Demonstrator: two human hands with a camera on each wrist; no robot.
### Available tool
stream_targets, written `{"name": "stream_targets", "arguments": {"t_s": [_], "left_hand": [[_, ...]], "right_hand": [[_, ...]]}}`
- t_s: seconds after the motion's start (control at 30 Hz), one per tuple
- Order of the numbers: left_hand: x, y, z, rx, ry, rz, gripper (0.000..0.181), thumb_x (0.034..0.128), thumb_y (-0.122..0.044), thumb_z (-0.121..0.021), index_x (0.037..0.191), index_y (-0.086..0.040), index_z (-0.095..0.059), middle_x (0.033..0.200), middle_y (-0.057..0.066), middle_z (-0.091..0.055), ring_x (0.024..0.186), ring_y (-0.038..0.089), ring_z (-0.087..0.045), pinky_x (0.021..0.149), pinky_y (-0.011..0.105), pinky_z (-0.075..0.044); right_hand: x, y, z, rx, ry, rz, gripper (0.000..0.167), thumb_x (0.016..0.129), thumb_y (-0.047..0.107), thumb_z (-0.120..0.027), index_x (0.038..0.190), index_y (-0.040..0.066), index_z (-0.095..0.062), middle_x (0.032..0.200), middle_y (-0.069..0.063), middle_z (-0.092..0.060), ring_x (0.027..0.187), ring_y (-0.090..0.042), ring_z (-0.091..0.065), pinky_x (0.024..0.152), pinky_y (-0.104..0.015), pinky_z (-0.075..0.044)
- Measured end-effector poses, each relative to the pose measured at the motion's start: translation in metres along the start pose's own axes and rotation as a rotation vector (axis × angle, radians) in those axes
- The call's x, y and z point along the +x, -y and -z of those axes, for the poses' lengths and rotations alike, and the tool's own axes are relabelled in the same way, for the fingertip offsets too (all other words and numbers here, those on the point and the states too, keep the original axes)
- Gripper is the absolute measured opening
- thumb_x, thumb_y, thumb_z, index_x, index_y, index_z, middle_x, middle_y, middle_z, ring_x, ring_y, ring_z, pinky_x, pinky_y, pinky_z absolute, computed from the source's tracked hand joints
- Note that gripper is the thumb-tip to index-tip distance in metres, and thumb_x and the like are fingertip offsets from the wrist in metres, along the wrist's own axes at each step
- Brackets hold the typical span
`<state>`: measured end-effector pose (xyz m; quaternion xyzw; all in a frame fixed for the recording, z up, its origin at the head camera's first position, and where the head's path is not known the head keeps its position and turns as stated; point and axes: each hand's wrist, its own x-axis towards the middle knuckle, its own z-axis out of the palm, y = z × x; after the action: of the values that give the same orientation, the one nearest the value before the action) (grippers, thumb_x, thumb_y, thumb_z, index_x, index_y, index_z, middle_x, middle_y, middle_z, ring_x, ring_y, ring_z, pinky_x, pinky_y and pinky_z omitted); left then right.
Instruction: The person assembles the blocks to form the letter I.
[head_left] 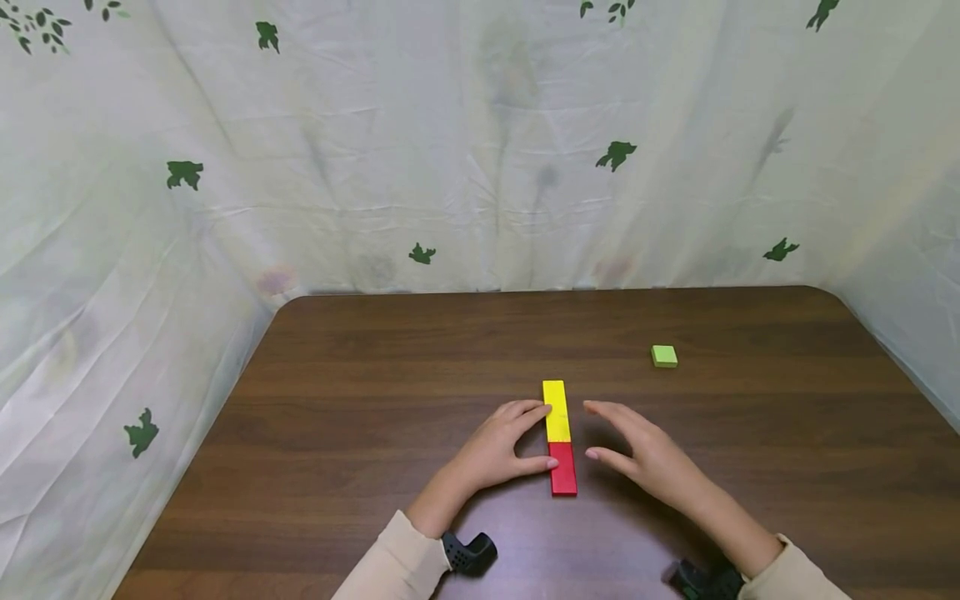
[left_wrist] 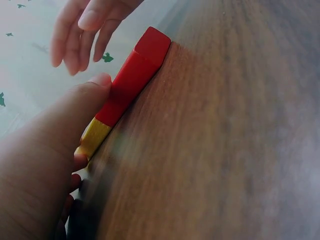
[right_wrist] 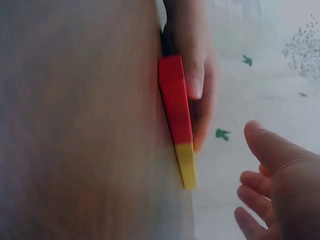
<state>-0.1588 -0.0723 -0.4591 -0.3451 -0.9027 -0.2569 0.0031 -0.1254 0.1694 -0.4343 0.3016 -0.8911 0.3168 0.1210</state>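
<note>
Hands (head_left: 489, 448); green block (head_left: 664, 357), head view only

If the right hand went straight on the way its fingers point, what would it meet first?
Probably the yellow rectangular block, across a gap from the right hand; the hand's height over the table is unclear, so it might pass above.
</note>
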Motion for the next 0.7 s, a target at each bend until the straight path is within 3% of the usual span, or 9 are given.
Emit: {"name": "stream_targets", "arguments": {"t_s": [0.37, 0.7], "left_hand": [[0.001, 0.0, 0.0, -0.007, 0.007, 0.006, 0.069, 0.0776, -0.052, -0.061, 0.134, -0.016, -0.043, 0.132, 0.0, -0.043, 0.119, 0.018, -0.037, 0.096, 0.034, -0.034], [0.0, 0.002, -0.001, -0.01, 0.006, 0.004, 0.069, 0.0779, -0.052, -0.061, 0.134, -0.017, -0.043, 0.132, 0.0, -0.043, 0.12, 0.017, -0.037, 0.097, 0.034, -0.034]], "right_hand": [[0.013, -0.031, 0.016, -0.029, -0.135, 0.021, 0.068, 0.068, 0.011, -0.077, 0.129, 0.006, -0.046, 0.124, -0.007, -0.05, 0.112, -0.021, -0.048, 0.091, -0.031, -0.039], [0.018, -0.06, 0.027, -0.05, -0.254, -0.025, 0.068, 0.066, 0.001, -0.077, 0.128, 0.004, -0.047, 0.124, -0.008, -0.051, 0.109, -0.027, -0.049, 0.086, -0.037, -0.04]]}}
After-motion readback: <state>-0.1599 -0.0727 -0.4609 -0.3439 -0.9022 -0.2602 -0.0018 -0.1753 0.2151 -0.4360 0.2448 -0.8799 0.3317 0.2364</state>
